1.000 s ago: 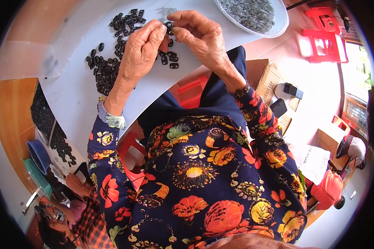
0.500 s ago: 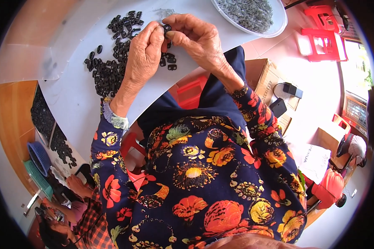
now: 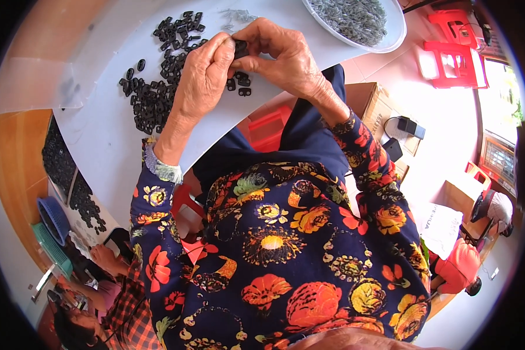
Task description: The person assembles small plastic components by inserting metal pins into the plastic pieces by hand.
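As they arch together over the table [image 3: 102, 131], both hands [image 3: 204, 79] curled inward, pinching a small black piece [image 3: 240, 49]

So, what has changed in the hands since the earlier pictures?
The thumb of the right hand moved down toward the body; the small black plastic piece between both hands no longer shows its round hole. No release is visible. The left hand, scattered black plastic pieces and round pale plastic basin stayed nearly in place.
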Motion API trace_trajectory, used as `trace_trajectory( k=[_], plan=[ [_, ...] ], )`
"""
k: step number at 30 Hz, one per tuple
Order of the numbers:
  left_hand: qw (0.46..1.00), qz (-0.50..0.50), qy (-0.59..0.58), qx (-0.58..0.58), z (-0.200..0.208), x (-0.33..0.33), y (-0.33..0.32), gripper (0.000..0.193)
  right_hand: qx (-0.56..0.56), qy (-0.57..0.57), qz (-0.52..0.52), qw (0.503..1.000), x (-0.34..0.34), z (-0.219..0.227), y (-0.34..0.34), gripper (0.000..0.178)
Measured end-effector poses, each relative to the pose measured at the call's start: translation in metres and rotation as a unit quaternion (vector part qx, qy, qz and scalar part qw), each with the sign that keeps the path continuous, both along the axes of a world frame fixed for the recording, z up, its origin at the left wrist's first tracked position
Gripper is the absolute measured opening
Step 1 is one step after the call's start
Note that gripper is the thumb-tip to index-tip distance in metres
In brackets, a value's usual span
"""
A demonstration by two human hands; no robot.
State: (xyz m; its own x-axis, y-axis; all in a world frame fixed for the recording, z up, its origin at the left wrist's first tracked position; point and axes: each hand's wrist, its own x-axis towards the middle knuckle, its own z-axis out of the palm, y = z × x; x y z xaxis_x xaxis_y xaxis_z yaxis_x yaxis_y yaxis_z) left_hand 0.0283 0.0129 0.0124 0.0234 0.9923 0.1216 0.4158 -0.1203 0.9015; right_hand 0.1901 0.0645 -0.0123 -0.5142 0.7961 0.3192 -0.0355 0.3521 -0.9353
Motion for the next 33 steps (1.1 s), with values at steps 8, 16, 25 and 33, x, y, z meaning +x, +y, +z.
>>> trace_trajectory(
  k=[8,16,25,33],
  plan=[
    [0.999,-0.031,0.004,0.033,-0.003,0.001,0.001,0.025,-0.021,-0.019,0.021,0.999,0.003,0.001,0.0,0.024],
    [0.999,-0.021,-0.006,0.032,-0.005,0.003,0.002,0.025,0.056,-0.014,-0.002,0.998,0.003,0.005,-0.001,0.027],
    [0.998,-0.05,-0.01,0.036,-0.008,0.002,-0.002,0.027,0.087,-0.026,-0.009,0.996,0.004,0.004,-0.006,0.022],
    [0.998,-0.051,-0.028,0.027,-0.008,0.001,0.0,0.026,0.048,0.005,0.013,0.999,0.003,0.001,-0.002,0.021]
  ],
)
